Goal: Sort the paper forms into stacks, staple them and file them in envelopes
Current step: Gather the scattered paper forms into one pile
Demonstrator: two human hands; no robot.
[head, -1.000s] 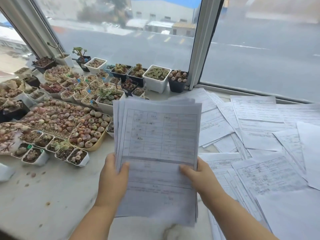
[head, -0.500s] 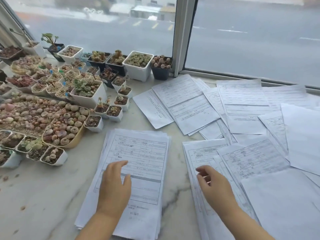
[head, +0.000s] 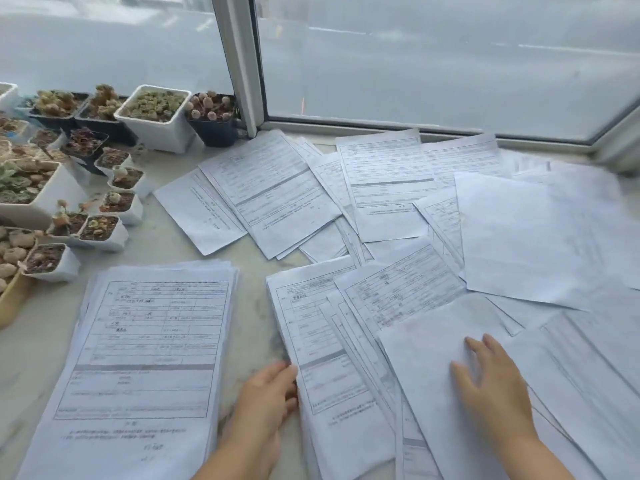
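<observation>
A squared-up stack of printed forms (head: 145,358) lies flat on the marble sill at lower left. To its right spreads a loose pile of forms (head: 349,327), some face down. My left hand (head: 266,396) touches the left edge of that loose pile, fingers nearly straight, between the two groups of paper. My right hand (head: 491,382) rests flat with spread fingers on a blank sheet (head: 433,375) on top of the pile. More scattered forms (head: 277,192) lie farther back toward the window. No stapler or envelope is in view.
Many small pots of succulents (head: 152,112) crowd the left side of the sill, close to the stack. The window frame (head: 242,64) rises behind the papers. A strip of bare marble (head: 252,306) runs between the stack and the loose pile.
The stack I held up in both hands now lies on the sill. Both hands let go and moved right onto the loose pile; the view panned right.
</observation>
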